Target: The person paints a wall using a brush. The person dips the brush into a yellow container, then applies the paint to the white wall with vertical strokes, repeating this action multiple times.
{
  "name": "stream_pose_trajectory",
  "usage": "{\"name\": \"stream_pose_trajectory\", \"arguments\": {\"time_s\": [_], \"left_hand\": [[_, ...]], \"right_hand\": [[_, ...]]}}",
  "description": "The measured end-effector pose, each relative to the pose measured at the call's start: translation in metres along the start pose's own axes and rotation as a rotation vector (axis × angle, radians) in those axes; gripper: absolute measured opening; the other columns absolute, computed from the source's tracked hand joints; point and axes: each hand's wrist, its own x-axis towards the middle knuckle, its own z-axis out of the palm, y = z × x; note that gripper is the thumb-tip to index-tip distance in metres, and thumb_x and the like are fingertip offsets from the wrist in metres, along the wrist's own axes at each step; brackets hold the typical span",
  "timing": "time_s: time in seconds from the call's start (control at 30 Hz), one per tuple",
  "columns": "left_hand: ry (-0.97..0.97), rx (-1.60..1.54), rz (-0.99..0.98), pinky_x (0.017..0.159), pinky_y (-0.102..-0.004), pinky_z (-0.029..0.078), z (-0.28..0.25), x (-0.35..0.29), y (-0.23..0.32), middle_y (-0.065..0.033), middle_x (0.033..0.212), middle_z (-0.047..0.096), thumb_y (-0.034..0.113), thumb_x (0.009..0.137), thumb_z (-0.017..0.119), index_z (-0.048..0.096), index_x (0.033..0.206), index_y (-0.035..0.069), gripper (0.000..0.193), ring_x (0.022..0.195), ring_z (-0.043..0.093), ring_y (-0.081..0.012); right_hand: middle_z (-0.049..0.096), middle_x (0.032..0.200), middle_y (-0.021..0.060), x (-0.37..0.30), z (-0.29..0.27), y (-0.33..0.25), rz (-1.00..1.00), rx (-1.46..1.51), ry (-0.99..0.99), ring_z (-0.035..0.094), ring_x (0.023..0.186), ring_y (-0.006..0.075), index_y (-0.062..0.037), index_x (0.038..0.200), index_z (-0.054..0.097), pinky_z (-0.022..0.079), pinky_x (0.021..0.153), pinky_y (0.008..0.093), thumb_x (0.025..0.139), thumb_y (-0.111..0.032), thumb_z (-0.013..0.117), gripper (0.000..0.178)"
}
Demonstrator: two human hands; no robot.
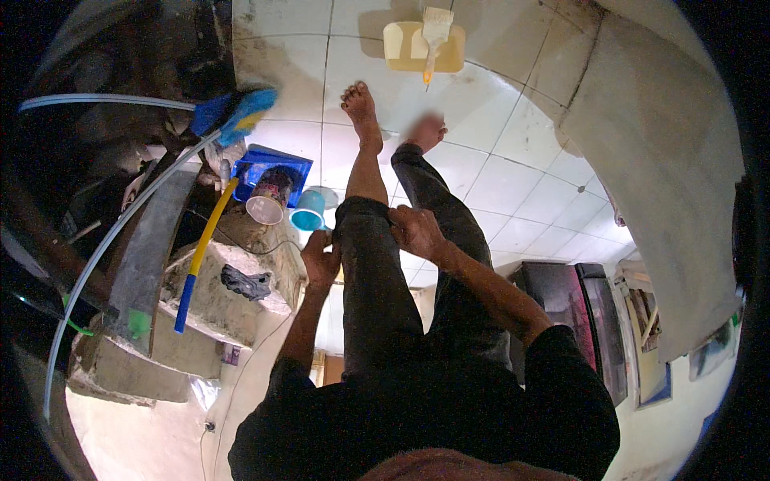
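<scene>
My left hand [321, 258] and my right hand [419, 232] are closed on either side of one dark trouser leg [369, 280], just below the knee. The cuff on that leg is bunched up, so the shin and foot below it are bare. My other trouser leg [437, 188] reaches down to the ankle. A turquoise mug [308, 218] stands close to my left hand. Some of my left fingers are hidden behind the cloth.
A cream tray [397, 50] with a paintbrush [435, 36] across it lies on the tiled floor ahead. At left are a blue broom [250, 112], a blue dustpan [301, 168] with a yellow handle [212, 228], a tub [267, 204] and rough steps [216, 309].
</scene>
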Motion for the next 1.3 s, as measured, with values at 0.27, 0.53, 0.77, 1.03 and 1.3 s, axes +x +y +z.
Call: {"name": "stream_pose_trajectory", "arguments": {"time_s": [0.27,0.53,0.77,1.03,1.3], "left_hand": [[-0.414,0.325,0.026,0.058,-0.0337,0.044,-0.054,0.017,-0.038,-0.0074,0.075,0.052,0.012,0.074,0.070,0.047,0.079,0.007,0.024,0.062,0.052,-0.0212],[-0.385,-0.376,-0.347,0.066,-0.0317,0.049,0.004,0.168,-0.012,-0.0072,0.082,0.059,0.018,0.085,0.060,0.055,0.092,0.005,0.016,0.073,0.059,-0.0193],[-0.516,0.261,0.113,0.087,-0.0457,0.045,0.211,0.189,-0.120,-0.0265,0.103,0.059,0.018,0.091,0.048,0.060,0.099,-0.003,0.025,0.096,0.057,-0.0431],[-0.756,0.032,0.017,0.091,-0.0425,0.044,0.294,0.173,-0.143,-0.0246,0.111,0.058,0.013,0.087,0.054,0.053,0.117,-0.003,0.034,0.105,0.056,-0.0398],[-0.888,-0.209,-0.366,0.077,-0.0354,0.047,0.288,0.182,-0.143,-0.0151,0.093,0.063,0.022,0.081,0.064,0.056,0.113,-0.002,0.041,0.081,0.062,-0.0224]], "right_hand": [[0.062,0.081,0.0135,0.007,-0.022,-0.025,0.029,0.201,-0.242,0.063,0.074,0.0313,-0.0040,0.094,0.057,0.050,0.067,0.0413,0.074,-0.022,0.069,0.029],[0.063,0.089,0.0141,-0.007,-0.006,0.161,0.522,0.098,0.315,0.062,0.081,0.0322,-0.0032,0.087,0.060,0.051,0.071,0.0425,0.084,-0.016,0.056,0.014],[0.063,0.099,0.0121,-0.016,0.100,0.291,0.413,-0.156,0.257,0.063,0.089,0.0279,0.0001,0.103,0.060,0.051,0.077,0.0356,0.089,-0.011,0.044,0.023],[0.063,0.106,0.0144,0.000,0.169,0.304,0.604,0.255,0.471,0.064,0.090,0.0277,-0.0056,0.111,0.057,0.051,0.074,0.0368,0.088,-0.011,0.050,0.025],[0.064,0.099,0.0146,0.006,0.171,0.288,0.680,0.519,0.736,0.062,0.091,0.0239,-0.0035,0.103,0.059,0.048,0.079,0.0333,0.085,-0.011,0.055,0.020]]}}
